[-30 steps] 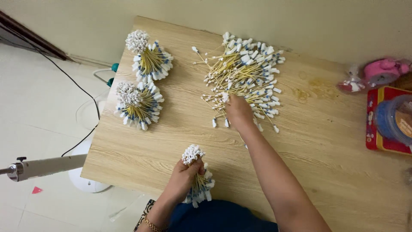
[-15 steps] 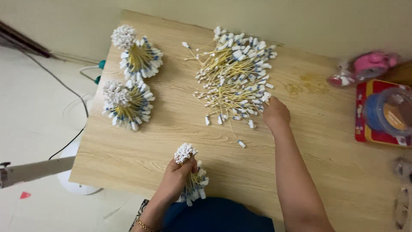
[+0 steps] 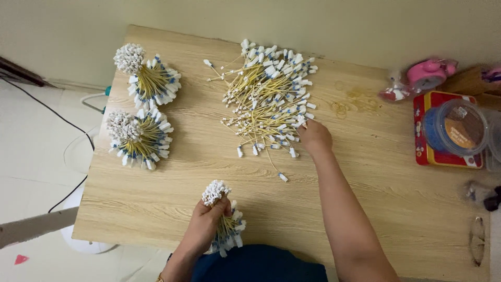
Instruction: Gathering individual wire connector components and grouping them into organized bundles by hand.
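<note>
**Gathering loose stems into a hand-held bunch**

Head view: A partly built bunch of thin yellow stems with white heads and white-and-blue end caps point(image 3: 224, 222) is held upright in the left hand point(image 3: 206, 230), whose fingers are closed around the stems near the front edge of the light wooden table point(image 3: 365, 209). The right hand point(image 3: 314, 137) is stretched out to the lower right edge of the loose pile of the same yellow stems point(image 3: 269, 99), which is spread over the far middle of the table. Its fingers are curled down onto the stems; whether any are pinched between them cannot be told.

The step is judged best done if only a few stems are drawn out at a time, heads all pointing one way, so that tangling is avoided. A single stray stem point(image 3: 276, 169) lies apart, just below the pile, and is easily missed. The grip on the bunch should be kept firm but low, so that the heads stay level.

Two finished round bunches point(image 3: 143, 109) rest at the left side of the table, well apart from both hands. A clear plastic tub with a blue lid point(image 3: 454, 128) stands on a red tray at the right edge.
</note>
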